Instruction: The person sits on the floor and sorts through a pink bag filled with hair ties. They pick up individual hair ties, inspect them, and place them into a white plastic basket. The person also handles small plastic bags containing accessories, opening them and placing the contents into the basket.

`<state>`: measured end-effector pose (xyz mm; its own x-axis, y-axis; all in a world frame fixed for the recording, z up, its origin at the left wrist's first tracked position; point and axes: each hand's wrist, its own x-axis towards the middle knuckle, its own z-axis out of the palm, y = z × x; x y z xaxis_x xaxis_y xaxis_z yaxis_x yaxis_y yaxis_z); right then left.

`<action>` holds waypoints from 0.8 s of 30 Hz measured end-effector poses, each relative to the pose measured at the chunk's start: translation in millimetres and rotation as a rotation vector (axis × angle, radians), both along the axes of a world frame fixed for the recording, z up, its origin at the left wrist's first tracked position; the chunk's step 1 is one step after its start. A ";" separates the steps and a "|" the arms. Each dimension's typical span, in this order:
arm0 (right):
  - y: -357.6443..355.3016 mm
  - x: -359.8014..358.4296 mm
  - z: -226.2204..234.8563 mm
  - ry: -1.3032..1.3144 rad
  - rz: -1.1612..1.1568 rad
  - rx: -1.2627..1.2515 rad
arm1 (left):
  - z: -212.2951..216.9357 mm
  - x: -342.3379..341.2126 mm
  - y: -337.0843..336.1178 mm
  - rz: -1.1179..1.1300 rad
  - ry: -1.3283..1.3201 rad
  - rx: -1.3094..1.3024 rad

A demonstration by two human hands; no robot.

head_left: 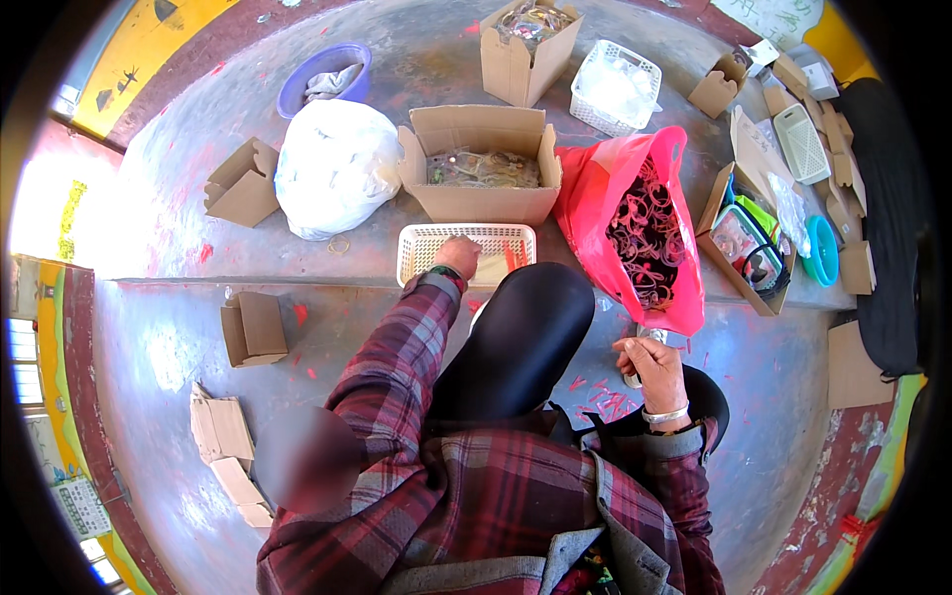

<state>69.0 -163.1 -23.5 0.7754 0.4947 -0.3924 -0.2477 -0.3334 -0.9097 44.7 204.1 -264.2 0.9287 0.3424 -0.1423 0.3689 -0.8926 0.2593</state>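
While the left hand reaches forward over the near rim of the white lattice basket, its fingers point toward 12 o'clock and dip into the basket; whether they are pinched on anything cannot be told, since the back of the hand hides them.

Item 1: white lattice basket, shallow, rectangular, long axis running 9 to 3 o'clock, lying on the grey floor directly ahead of the person's raised knee. Thin red and pale pieces lie inside at the hand's 3 o'clock.

Item 2: right hand, well apart at 4 o'clock from the basket, fingers clenched around a small pale object, kind not discernible. The left hand is plainly the nearer one to the basket.

Item 3: open cardboard box, touching the basket's far side at 12 o'clock, holding a tangle of clear-wrapped goods.

Item 4: pink plastic bag, at 2 o'clock from the basket, mouth open, filled with dark red bands.

Item 5: white tied sack, at 10 o'clock; blue basin beyond it.

Item 6: small folded cartons, one at 8 o'clock, one at 10 o'clock.

Item 7: second white basket and another open box, far at 1 o'clock.
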 end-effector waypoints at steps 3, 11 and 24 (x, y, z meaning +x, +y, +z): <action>-1.0 0.1 -1.4 0.000 -0.002 0.001 | 1.4 -0.3 -0.2 -0.073 -0.064 0.073; -1.7 -0.2 -3.5 0.001 -0.003 0.001 | 25.8 0.5 -10.3 0.195 -0.124 -0.267; -4.1 -2.8 -9.9 -0.020 0.001 0.006 | 195.9 -15.9 -42.4 0.100 -0.535 -0.904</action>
<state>66.2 -167.2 -33.4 0.7826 0.4980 -0.3736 -0.2287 -0.3281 -0.9165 28.8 161.7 -68.3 0.9194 0.3917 0.0374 0.0706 -0.2579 0.9636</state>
